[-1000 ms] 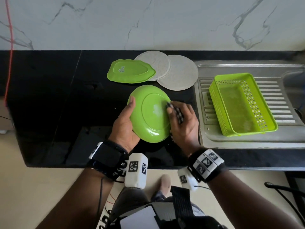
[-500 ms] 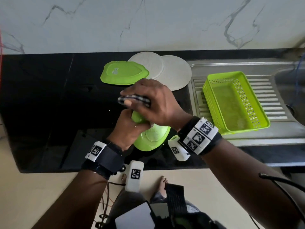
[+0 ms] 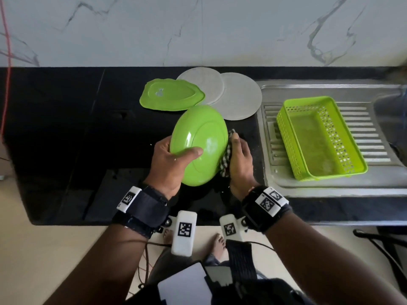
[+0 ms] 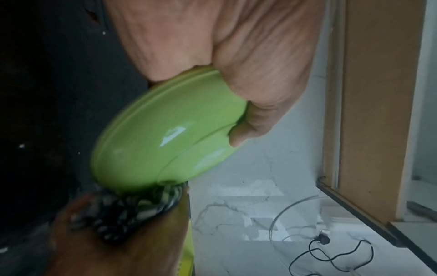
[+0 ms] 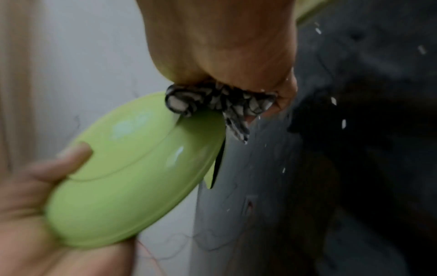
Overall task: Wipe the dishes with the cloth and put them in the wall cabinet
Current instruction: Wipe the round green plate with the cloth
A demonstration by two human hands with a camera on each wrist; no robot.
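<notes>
A round green plate (image 3: 202,137) is held tilted above the black counter (image 3: 66,139), its underside facing me. My left hand (image 3: 174,159) grips its left rim, thumb across the base; the left wrist view shows the same plate (image 4: 165,134) in that left hand (image 4: 236,61). My right hand (image 3: 239,159) holds a black-and-white checked cloth (image 3: 226,155) bunched against the plate's right edge. The right wrist view shows the cloth (image 5: 220,102) wrapped over the plate rim (image 5: 132,168). A green scalloped oval dish (image 3: 170,94) and two pale round plates (image 3: 202,83) (image 3: 239,95) lie behind on the counter.
A green perforated basket (image 3: 317,137) stands on the steel sink drainboard (image 3: 374,128) at the right. The marble wall (image 3: 198,29) rises behind the counter. A cabinet edge (image 4: 369,112) and cables on the floor show in the left wrist view.
My right hand with the cloth swept from the plate's right edge over to its left and has come back to the right edge. My left hand has tilted the plate up.
</notes>
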